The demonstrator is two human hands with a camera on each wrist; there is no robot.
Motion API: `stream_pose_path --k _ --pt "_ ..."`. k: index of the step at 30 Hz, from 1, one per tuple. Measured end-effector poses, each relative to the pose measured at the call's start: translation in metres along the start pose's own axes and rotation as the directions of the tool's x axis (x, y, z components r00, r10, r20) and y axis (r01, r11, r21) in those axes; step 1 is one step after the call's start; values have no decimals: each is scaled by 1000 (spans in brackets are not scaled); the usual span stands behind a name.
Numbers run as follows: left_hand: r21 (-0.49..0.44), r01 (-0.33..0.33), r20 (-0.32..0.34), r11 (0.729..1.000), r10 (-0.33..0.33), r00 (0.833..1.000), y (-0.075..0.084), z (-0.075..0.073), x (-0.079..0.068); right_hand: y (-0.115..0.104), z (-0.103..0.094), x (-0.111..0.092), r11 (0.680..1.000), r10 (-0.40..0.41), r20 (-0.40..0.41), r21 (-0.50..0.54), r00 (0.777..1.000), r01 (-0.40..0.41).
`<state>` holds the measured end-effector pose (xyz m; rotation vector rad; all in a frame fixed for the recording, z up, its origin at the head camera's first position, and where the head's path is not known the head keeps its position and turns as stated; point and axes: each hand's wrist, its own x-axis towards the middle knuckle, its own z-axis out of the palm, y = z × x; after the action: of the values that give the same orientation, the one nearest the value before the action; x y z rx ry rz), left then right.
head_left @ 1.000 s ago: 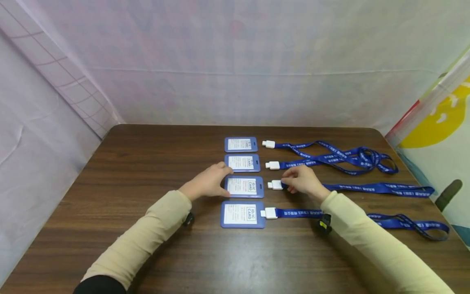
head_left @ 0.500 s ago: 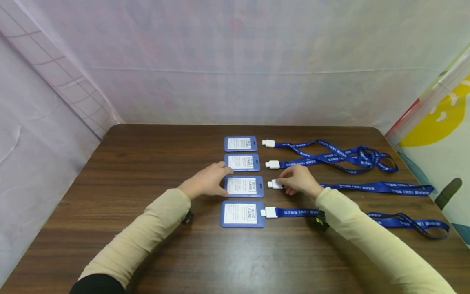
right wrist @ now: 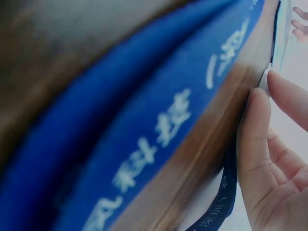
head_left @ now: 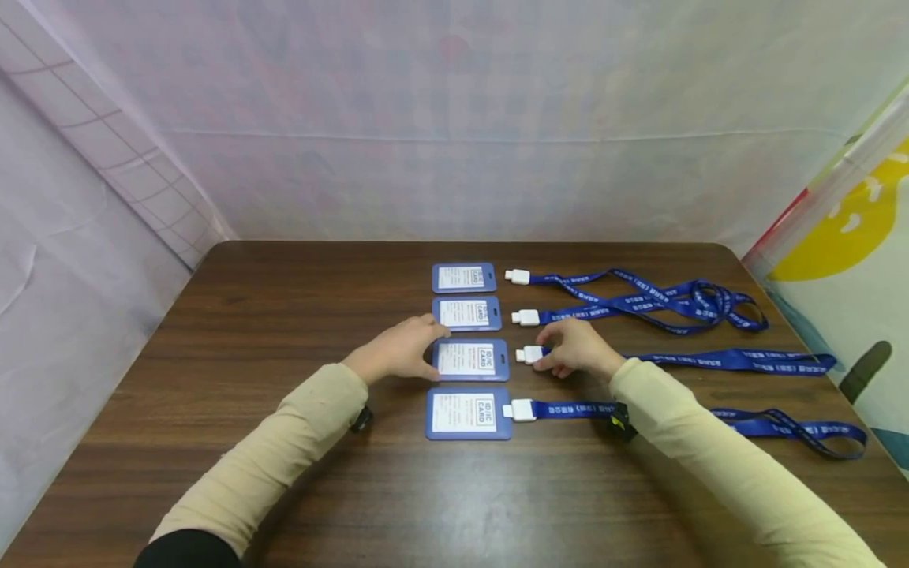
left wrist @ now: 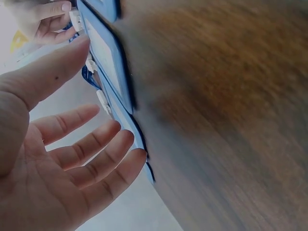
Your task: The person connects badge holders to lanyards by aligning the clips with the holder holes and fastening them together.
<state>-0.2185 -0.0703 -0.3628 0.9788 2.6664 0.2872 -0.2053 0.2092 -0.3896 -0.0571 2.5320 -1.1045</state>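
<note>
My right hand (head_left: 581,347) pinches the white plastic clip (head_left: 528,355) of a blue lanyard (head_left: 753,360) between thumb and index finger. The clip's narrow tip points left, a short gap from the slot of a blue ID card holder (head_left: 473,360) lying flat. Around the left edge of that holder my left hand (head_left: 399,349) stands with thumb and fingers apart; in the left wrist view its fingers (left wrist: 103,163) are spread and loosely bent. The nearest card holder (head_left: 469,413) has a lanyard clip (head_left: 522,410) overlapping its slotted end, and that lanyard passes under my right wrist.
Two further card holders, a middle one (head_left: 466,313) and a far one (head_left: 464,278), continue the column. Beside them lie two lanyard clips (head_left: 526,317), their blue straps (head_left: 660,300) tangled toward the right. A pale cloth (head_left: 454,181) hangs behind the brown table (head_left: 284,292).
My right hand has shifted slightly left along the lanyard, its fingers moving from the strap onto the white clip. The left hand stays almost in place.
</note>
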Motion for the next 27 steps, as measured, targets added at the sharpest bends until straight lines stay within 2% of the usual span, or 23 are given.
stream_pose_path --k 6,15,27 --pt "54 11 10 998 -12 1000 1 0 2 0 1 0 997 -57 -5 -52 998 57" --pt "146 -29 29 989 25 999 3 4 9 0 1 -1 991 -92 1 -92 996 92" --pt "152 -28 23 988 24 999 5 8 11 -1 2 -1 964 -173 53 -194 984 180"
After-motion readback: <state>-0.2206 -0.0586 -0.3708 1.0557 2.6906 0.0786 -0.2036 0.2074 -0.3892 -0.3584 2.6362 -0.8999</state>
